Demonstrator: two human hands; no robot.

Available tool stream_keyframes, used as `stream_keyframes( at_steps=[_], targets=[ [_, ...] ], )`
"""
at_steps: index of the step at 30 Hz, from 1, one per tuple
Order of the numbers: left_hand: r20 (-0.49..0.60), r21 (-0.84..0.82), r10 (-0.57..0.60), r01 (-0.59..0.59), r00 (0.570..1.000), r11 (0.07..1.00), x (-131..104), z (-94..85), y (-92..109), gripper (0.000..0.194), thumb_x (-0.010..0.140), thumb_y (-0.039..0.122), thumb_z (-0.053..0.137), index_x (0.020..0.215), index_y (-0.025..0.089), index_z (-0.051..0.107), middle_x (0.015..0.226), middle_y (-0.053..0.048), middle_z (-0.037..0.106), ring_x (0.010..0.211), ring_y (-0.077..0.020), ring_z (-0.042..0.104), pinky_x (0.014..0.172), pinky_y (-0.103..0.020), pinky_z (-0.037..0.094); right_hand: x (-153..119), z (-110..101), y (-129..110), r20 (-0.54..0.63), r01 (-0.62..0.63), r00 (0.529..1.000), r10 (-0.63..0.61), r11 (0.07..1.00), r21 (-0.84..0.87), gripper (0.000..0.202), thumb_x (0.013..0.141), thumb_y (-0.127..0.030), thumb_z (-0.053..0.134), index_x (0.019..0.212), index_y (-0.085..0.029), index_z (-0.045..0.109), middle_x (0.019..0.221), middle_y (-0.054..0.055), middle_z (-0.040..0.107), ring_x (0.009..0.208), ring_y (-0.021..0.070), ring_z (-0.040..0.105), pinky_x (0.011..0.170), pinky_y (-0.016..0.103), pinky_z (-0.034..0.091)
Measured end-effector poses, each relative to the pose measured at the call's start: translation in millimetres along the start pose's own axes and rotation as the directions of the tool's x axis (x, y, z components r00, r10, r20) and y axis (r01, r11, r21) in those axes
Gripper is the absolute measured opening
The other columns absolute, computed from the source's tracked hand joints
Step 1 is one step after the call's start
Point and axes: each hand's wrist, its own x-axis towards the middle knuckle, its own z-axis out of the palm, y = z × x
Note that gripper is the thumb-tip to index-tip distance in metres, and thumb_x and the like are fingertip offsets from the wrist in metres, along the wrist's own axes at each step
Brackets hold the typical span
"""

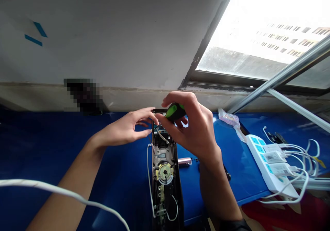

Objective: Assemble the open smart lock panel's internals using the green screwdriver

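1. I see one screwdriver [176,112], one opened device [170,154], two blue tape strips [40,29], one power strip [260,162].
2. The device, long and dark, lies on the blue table [123,176], its round gold-coloured part [165,172] bare.
3. The right hand [194,129] arches over its far end, grasping the screwdriver.
4. The left hand [130,126] reaches its edge; whether those fingers grip, I can't tell.

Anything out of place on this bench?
Yes, possibly: small dark bits lie loose on the blue table by the pink cylinder, right of the opened device, where they could get lost. No spill visible.
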Motion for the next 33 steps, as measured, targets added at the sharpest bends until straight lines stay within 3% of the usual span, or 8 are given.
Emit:
stream_keyframes(
  at_steps=[4,10,15,20,25,30,33],
  targets=[
    [0.0,0.049,0.006,-0.006,1.0,0.999,-0.4,-0.7,1.4,0.028,0.089,0.026,0.068,0.117,0.025,0.067,0.152,-0.005,0.055,0.135,-0.0274,0.059,0.116,-0.043,0.049,-0.2,-0.8,-0.1,0.02,0.013,1.0,-0.015,0.998,0.066,0.049,0.087,-0.007,0.058,0.131,-0.025,0.049,0.124,0.004,0.066,0.079,0.0105,0.066,0.069,0.029,0.059],
    [-0.014,0.036,-0.024,0.025,1.0,0.999,-1.3,-0.9,-0.4,0.032,0.088,0.028,0.07,0.12,0.025,0.067,0.154,-0.007,0.054,0.14,-0.0316,0.054,0.116,-0.048,0.049,0.5,-1.9,-0.8,-0.028,0.033,0.999,-0.034,0.999,-0.035,0.035,0.09,-0.011,0.066,0.121,-0.026,0.055,0.108,0.0,0.069,0.076,0.0095,0.065,0.062,0.025,0.056],
    [0.005,0.062,-0.007,0.006,1.0,0.998,-1.3,-1.1,0.6,0.03,0.09,0.03,0.069,0.12,0.025,0.067,0.155,-0.007,0.052,0.131,-0.0277,0.061,0.115,-0.045,0.05,0.9,-2.6,-1.7,0.004,0.022,1.0,-0.022,0.998,0.051,0.043,0.088,-0.007,0.057,0.127,-0.024,0.052,0.121,0.004,0.065,0.079,0.0102,0.064,0.071,0.03,0.057],
    [0.016,0.044,0.02,-0.02,1.0,0.999,-1.6,-1.1,2.2,0.027,0.092,0.026,0.067,0.118,0.024,0.065,0.147,-0.006,0.059,0.126,-0.0248,0.063,0.111,-0.042,0.053,0.3,-3.0,-1.3,-0.014,0.01,1.0,-0.011,0.998,-0.062,0.03,0.092,-0.013,0.065,0.119,-0.026,0.056,0.099,-0.001,0.066,0.072,0.0088,0.061,0.057,0.025,0.049],
    [0.012,0.076,-0.021,0.02,1.0,0.997,-2.2,-1.8,3.5,0.027,0.091,0.029,0.069,0.118,0.024,0.066,0.153,-0.007,0.054,0.131,-0.0274,0.06,0.115,-0.043,0.049,1.2,-3.8,-1.7,0.014,0.022,1.0,-0.023,0.998,0.062,0.043,0.087,-0.006,0.058,0.126,-0.023,0.053,0.119,0.004,0.065,0.079,0.0103,0.063,0.071,0.03,0.056],
    [0.017,0.057,-0.002,0.001,1.0,0.998,-2.2,-1.4,1.0,0.028,0.092,0.028,0.068,0.12,0.025,0.065,0.151,-0.005,0.056,0.13,-0.0254,0.061,0.114,-0.042,0.051,1.0,-4.5,-0.4,0.009,0.005,1.0,-0.005,1.0,-0.021,0.031,0.092,-0.014,0.065,0.119,-0.025,0.056,0.102,0.0,0.068,0.073,0.0092,0.063,0.06,0.025,0.052],
    [0.024,0.057,0.011,-0.013,1.0,0.998,-1.5,-1.3,0.9,0.03,0.093,0.027,0.067,0.123,0.026,0.063,0.152,-0.005,0.055,0.132,-0.0251,0.06,0.115,-0.041,0.05,0.8,-5.2,0.0,0.013,0.027,1.0,-0.028,0.999,0.024,0.035,0.091,-0.009,0.061,0.122,-0.025,0.055,0.11,0.002,0.07,0.08,0.0106,0.066,0.068,0.027,0.057]
  ],
)
